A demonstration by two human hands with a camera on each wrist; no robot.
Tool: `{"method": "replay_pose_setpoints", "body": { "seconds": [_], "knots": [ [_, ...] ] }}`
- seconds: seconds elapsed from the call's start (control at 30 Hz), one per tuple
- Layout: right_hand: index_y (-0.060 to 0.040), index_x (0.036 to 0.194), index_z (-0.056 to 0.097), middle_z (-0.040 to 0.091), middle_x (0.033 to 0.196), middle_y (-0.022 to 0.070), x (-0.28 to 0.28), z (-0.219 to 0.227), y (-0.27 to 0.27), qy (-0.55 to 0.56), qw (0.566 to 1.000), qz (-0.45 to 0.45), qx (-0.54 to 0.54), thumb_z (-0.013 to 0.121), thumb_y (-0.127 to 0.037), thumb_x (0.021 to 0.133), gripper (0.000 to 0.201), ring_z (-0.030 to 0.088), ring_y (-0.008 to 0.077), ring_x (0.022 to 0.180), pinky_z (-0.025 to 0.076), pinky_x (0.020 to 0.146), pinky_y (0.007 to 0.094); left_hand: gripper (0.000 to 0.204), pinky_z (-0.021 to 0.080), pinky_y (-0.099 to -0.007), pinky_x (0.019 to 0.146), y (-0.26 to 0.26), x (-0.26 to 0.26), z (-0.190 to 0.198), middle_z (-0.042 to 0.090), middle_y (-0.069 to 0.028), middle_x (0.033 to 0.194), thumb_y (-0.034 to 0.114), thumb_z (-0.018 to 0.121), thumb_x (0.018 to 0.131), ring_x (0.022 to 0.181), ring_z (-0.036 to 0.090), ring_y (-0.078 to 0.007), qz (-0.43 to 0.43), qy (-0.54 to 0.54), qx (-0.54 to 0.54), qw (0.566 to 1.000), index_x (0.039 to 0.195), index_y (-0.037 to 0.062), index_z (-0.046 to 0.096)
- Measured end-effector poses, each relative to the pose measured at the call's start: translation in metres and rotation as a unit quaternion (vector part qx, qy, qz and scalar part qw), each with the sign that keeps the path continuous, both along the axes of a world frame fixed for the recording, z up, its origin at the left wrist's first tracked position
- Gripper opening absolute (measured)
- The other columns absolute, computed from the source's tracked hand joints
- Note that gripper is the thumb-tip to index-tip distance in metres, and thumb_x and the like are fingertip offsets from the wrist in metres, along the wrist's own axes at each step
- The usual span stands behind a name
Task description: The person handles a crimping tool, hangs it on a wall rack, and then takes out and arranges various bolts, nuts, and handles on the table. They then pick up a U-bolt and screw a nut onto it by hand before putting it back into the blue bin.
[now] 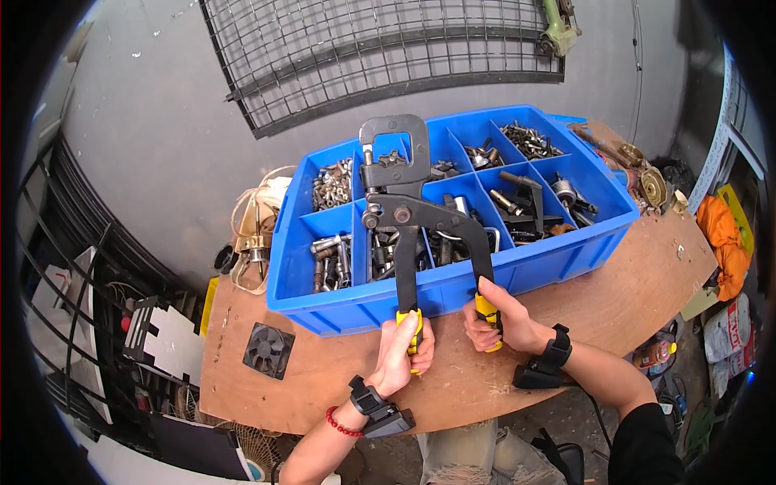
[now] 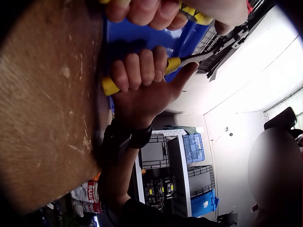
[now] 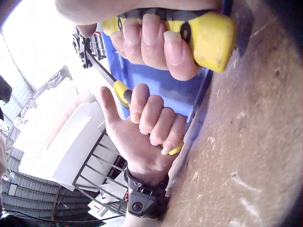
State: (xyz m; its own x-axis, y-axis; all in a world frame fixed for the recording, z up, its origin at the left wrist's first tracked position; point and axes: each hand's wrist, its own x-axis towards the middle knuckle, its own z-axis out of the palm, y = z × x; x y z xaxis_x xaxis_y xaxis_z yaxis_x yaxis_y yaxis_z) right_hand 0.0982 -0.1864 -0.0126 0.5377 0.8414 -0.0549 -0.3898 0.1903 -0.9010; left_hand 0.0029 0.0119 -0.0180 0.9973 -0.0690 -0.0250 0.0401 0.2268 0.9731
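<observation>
Both hands hold a pair of long-handled, black punch pliers (image 1: 402, 214) with a C-shaped head and yellow-black grips. My left hand (image 1: 396, 352) curls round the left grip, its thumb lying along the top. Around the right grip, the fingers of my right hand (image 1: 513, 327) are curled, with the thumb up along the handle. The two handles stand apart. Behind and under the tool is a blue divided bin (image 1: 558, 259), which the head overlaps in the head view. Each wrist view shows both grips, with a yellow grip end (image 3: 215, 42) poking out below the right hand's fingers.
The bin's compartments hold bolts (image 1: 332, 184), sockets and other metal parts. A square black fan (image 1: 268, 351) lies left on the wooden table (image 1: 622, 299). A strapped metal item (image 1: 257, 242) stands left of the bin; rusty parts (image 1: 651, 186) lie to its right. A mesh panel (image 1: 388, 61) leans behind.
</observation>
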Motion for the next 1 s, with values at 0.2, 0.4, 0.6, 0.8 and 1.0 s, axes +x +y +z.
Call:
{"method": "replay_pose_setpoints", "body": {
  "seconds": [0.2, 0.4, 0.6, 0.8, 1.0],
  "knots": [
    [-0.0083, 0.059, 0.038, 0.034, 0.05, 0.0008, 0.0, 0.0004, 0.0004, -0.007, 1.0, -0.002, 0.001, 0.042, -0.065, 0.099, 0.069, 0.03, 0.0091, 0.042, 0.026, 0.041, 0.0258, 0.067, 0.028, -0.0248, 0.038, -0.0001, -0.0001, -0.0001, 0.036, -0.0015, 0.05, 0.064, 0.044, 0.097, 0.04, 0.032, -0.0103, -0.001, -0.007, -0.008, 1.0, 0.063, 0.0069, 0.039],
    [-0.0085, 0.059, 0.037, 0.034, 0.05, 0.0007, -0.0003, 0.0017, 0.0006, -0.01, 1.0, -0.005, -0.006, 0.043, -0.065, 0.099, 0.069, 0.029, 0.009, 0.042, 0.026, 0.041, 0.0256, 0.066, 0.028, -0.0247, 0.038, -0.0002, -0.0002, 0.0005, 0.036, -0.0019, 0.05, 0.062, 0.046, 0.097, 0.04, 0.033, -0.0104, 0.0, -0.008, -0.01, 1.0, 0.063, 0.0066, 0.04],
    [-0.0087, 0.059, 0.037, 0.034, 0.051, 0.0005, -0.0003, 0.0018, 0.0003, -0.01, 1.0, 0.0, -0.005, 0.044, -0.065, 0.098, 0.069, 0.029, 0.0088, 0.042, 0.026, 0.042, 0.0256, 0.065, 0.028, -0.0251, 0.038, -0.0002, -0.0005, 0.0004, 0.037, -0.0019, 0.05, 0.06, 0.047, 0.098, 0.04, 0.033, -0.0105, 0.003, -0.011, -0.009, 1.0, 0.063, 0.0063, 0.04],
    [-0.0086, 0.06, 0.037, 0.033, 0.051, 0.0006, -0.0006, 0.0026, 0.0002, -0.013, 1.0, -0.002, -0.007, 0.045, -0.064, 0.098, 0.068, 0.029, 0.0087, 0.043, 0.026, 0.042, 0.0254, 0.063, 0.028, -0.0249, 0.038, -0.0002, -0.0003, -0.0005, 0.037, -0.0019, 0.05, 0.058, 0.048, 0.099, 0.04, 0.033, -0.0103, 0.005, -0.014, -0.008, 1.0, 0.063, 0.0062, 0.04],
    [-0.0086, 0.059, 0.037, 0.033, 0.051, 0.0004, -0.0017, 0.0043, 0.0004, -0.009, 1.0, -0.005, -0.005, 0.046, -0.063, 0.098, 0.068, 0.029, 0.0086, 0.043, 0.026, 0.042, 0.0254, 0.062, 0.029, -0.0247, 0.038, -0.0008, -0.0005, 0.0018, 0.037, -0.0018, 0.05, 0.056, 0.049, 0.099, 0.04, 0.033, -0.0102, 0.006, -0.014, -0.005, 1.0, 0.062, 0.0062, 0.04]
  ]
}}
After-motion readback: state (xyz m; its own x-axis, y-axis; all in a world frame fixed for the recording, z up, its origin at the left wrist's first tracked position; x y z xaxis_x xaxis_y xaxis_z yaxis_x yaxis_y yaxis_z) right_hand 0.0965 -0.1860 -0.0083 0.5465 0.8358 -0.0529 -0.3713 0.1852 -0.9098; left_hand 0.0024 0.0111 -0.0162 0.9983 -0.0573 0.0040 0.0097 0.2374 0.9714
